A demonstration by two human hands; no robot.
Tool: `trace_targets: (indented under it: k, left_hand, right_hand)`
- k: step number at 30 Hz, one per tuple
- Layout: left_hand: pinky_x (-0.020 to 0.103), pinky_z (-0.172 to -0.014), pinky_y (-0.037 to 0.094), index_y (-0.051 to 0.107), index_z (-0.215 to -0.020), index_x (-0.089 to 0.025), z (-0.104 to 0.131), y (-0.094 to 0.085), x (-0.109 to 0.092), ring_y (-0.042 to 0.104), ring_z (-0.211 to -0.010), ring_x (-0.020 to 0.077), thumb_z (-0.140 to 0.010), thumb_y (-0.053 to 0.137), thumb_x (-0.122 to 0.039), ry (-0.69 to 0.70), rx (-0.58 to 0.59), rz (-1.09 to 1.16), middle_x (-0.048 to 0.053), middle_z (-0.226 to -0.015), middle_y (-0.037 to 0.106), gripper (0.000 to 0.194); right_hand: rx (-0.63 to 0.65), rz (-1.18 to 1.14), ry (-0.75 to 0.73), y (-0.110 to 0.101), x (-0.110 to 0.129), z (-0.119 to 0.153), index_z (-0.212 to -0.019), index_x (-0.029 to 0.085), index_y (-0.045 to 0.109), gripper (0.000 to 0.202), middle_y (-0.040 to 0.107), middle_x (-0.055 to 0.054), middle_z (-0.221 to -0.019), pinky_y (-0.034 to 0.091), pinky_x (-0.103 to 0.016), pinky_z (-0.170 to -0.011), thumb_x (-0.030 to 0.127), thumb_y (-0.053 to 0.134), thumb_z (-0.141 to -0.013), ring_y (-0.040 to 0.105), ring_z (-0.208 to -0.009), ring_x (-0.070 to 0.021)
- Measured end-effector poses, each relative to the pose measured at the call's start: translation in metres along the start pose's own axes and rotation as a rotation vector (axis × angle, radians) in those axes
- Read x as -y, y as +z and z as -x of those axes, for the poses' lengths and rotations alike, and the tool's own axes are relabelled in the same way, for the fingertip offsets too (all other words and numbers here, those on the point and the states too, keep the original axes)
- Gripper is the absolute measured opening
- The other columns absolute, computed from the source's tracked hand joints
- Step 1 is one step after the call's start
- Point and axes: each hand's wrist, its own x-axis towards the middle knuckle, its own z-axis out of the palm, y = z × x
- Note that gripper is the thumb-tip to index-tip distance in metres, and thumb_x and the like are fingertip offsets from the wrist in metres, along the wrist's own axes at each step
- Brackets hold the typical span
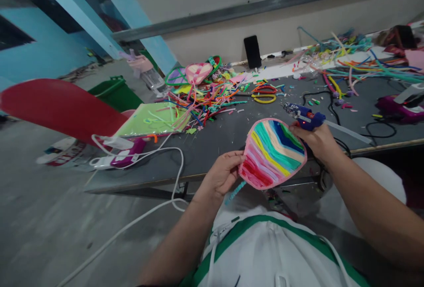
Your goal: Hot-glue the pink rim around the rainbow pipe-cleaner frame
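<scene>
A leaf-shaped craft piece (271, 154) is covered in coloured stripes, from red and pink through yellow and green to dark blue, with a pink fuzzy border. My left hand (227, 172) pinches its left edge. A light blue fuzzy stem (236, 193) hangs from its lower left. My right hand (314, 141) is closed around the handle of a blue glue gun (309, 117), most of which the hand hides. Its fingertips reach the piece's upper right edge. The gun's nozzle points left, a red light glows on it, and a clear glue stick (347, 131) juts from its back.
On the grey table (205, 150) lie a heap of pipe-cleaner scraps (205, 101), scissors (265, 95) and a green sheet (154, 119). A phone (252, 52) leans against the wall. Purple devices (127, 152) with white cables are at left; a red chair back (62, 106) stands beside the table.
</scene>
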Motion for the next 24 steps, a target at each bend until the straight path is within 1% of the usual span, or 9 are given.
trace_targets:
  k: [2, 7, 10, 13, 17, 21, 24]
  left_hand:
    - [0.022, -0.065, 0.054, 0.068, -0.084, -0.005, 0.001, 0.001, 0.000, 0.066, -0.062, 0.0130, -0.067, 0.068, -0.010, 0.006, 0.007, 0.005, 0.010, -0.073, 0.071, 0.018]
    - [0.021, -0.064, 0.054, 0.069, -0.086, -0.005, 0.001, 0.003, 0.002, 0.065, -0.062, 0.0125, -0.066, 0.069, -0.011, -0.016, 0.013, -0.021, 0.010, -0.076, 0.071, 0.021]
    - [0.023, -0.068, 0.055, 0.069, -0.091, -0.006, 0.001, 0.002, 0.003, 0.066, -0.067, 0.0134, -0.069, 0.067, -0.013, -0.014, 0.028, -0.054, 0.011, -0.081, 0.072, 0.023]
    - [0.024, -0.070, 0.055, 0.069, -0.091, -0.007, 0.003, -0.001, 0.005, 0.066, -0.071, 0.0135, -0.072, 0.065, -0.015, -0.014, 0.032, -0.082, 0.011, -0.084, 0.072, 0.021]
    - [0.023, -0.071, 0.055, 0.069, -0.087, -0.008, 0.007, -0.003, 0.006, 0.064, -0.070, 0.0118, -0.075, 0.066, -0.020, -0.030, 0.029, -0.150, 0.009, -0.081, 0.071, 0.017]
    - [0.025, -0.068, 0.055, 0.068, -0.085, -0.010, 0.008, -0.004, 0.007, 0.064, -0.065, 0.0115, -0.075, 0.068, -0.029, -0.063, 0.022, -0.213, 0.006, -0.075, 0.069, 0.021]
    - [0.024, -0.064, 0.055, 0.067, -0.084, -0.011, 0.007, -0.003, 0.008, 0.063, -0.061, 0.0110, -0.073, 0.071, -0.033, -0.064, 0.001, -0.238, 0.005, -0.071, 0.068, 0.025]
  right_hand:
    - [0.016, 0.011, -0.002, -0.001, 0.000, 0.001, -0.076, 0.023, 0.063, 0.019, 0.063, -0.001, -0.072, 0.047, -0.032, -0.062, 0.037, 0.070, -0.067, 0.058, -0.066, -0.0201]
    - [-0.011, 0.017, 0.098, -0.003, 0.001, 0.004, -0.074, 0.023, 0.063, 0.020, 0.062, 0.000, -0.069, 0.046, -0.032, -0.057, 0.036, 0.073, -0.063, 0.058, -0.063, -0.0196]
    - [-0.029, 0.059, 0.102, -0.007, 0.000, 0.003, -0.073, 0.024, 0.062, 0.019, 0.062, 0.000, -0.067, 0.045, -0.032, -0.056, 0.036, 0.072, -0.064, 0.057, -0.061, -0.0193]
    - [-0.042, 0.150, 0.087, -0.012, -0.003, 0.002, -0.076, 0.023, 0.064, 0.018, 0.063, -0.001, -0.068, 0.045, -0.031, -0.057, 0.037, 0.070, -0.066, 0.057, -0.062, -0.0194]
    - [-0.076, 0.257, 0.107, -0.014, -0.003, 0.003, -0.078, 0.022, 0.066, 0.020, 0.065, -0.002, -0.071, 0.044, -0.030, -0.058, 0.038, 0.069, -0.066, 0.058, -0.065, -0.0194]
    - [-0.078, 0.296, 0.102, -0.013, 0.000, 0.005, -0.082, 0.019, 0.067, 0.025, 0.066, -0.005, -0.074, 0.044, -0.030, -0.058, 0.040, 0.066, -0.069, 0.058, -0.067, -0.0198]
    - [-0.084, 0.314, 0.125, -0.012, 0.003, 0.007, -0.083, 0.018, 0.067, 0.027, 0.066, -0.006, -0.074, 0.043, -0.030, -0.059, 0.041, 0.066, -0.068, 0.058, -0.068, -0.0202]
